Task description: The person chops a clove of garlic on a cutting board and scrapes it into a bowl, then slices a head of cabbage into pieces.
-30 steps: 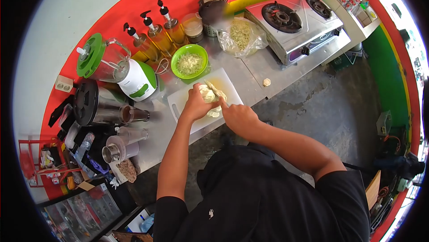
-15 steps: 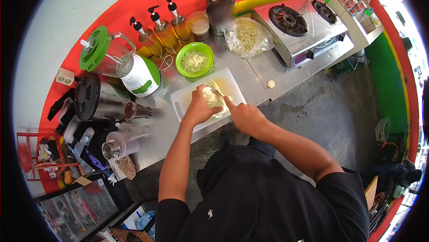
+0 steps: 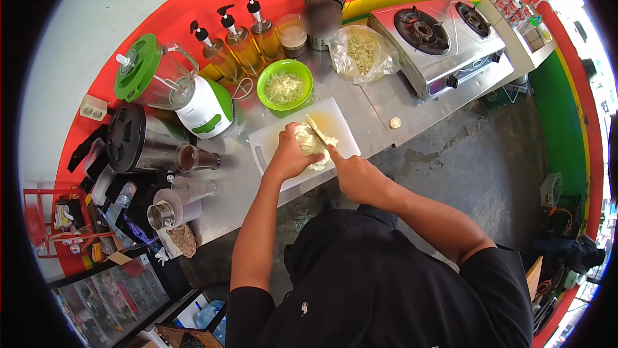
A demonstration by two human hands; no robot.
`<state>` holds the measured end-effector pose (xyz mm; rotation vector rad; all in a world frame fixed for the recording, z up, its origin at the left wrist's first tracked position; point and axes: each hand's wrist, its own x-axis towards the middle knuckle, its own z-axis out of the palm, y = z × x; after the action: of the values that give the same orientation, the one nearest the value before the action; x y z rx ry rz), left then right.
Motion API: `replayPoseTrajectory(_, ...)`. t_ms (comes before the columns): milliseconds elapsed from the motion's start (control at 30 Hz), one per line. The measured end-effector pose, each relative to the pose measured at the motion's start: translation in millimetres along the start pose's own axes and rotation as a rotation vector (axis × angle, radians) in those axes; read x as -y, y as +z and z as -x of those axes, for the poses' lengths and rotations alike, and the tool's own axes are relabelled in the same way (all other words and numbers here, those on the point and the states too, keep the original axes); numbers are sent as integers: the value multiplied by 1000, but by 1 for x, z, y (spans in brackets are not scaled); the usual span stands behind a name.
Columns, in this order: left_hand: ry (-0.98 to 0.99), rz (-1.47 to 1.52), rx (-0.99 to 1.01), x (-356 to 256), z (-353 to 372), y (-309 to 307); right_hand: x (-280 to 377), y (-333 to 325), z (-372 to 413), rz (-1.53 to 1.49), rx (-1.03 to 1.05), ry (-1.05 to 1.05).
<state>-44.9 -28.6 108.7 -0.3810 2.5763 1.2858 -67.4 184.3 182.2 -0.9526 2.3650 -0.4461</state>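
A pale cabbage piece (image 3: 305, 145) lies on a white cutting board (image 3: 341, 127), with cut shreds at its right side. My left hand (image 3: 291, 154) is closed over the cabbage from the left and presses it to the board. In my right hand (image 3: 358, 174) is a knife (image 3: 315, 128), its blade pointing away from me along the cabbage's right edge. Behind the board stands a bright green bowl (image 3: 266, 101) holding shredded cabbage. The fingers under the knife handle are partly hidden.
A green-lidded blender (image 3: 206, 113) stands left of the bowl, with pump bottles (image 3: 241, 45) behind. At the back are a plastic bag (image 3: 386, 58) of shreds and a two-burner stove (image 3: 412, 65). Cups (image 3: 193, 188) and a steel container (image 3: 154, 139) crowd the left.
The knife has shifted slightly along the cabbage's right edge, and its blade shows more plainly. My left hand keeps its hold. The whole view has shifted a little.
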Motion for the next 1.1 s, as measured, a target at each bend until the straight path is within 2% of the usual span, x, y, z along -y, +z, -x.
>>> replayPoseTrajectory(167,41,-42,-25,-7,3,3,2,-4,-14,-24,20,4)
replayPoseTrajectory(367,33,-74,-33,-15,-2,7,-14,25,-44,157,-28,59)
replayPoseTrajectory(667,29,-55,10,-10,-8,2,-23,28,-44,203,-50,7)
replayPoseTrajectory(867,9,-25,-19,-8,-6,4,-10,24,-47,313,-74,52)
replayPoseTrajectory(1100,53,-58,37,4,-14,-3,-23,15,-37,360,-16,-27)
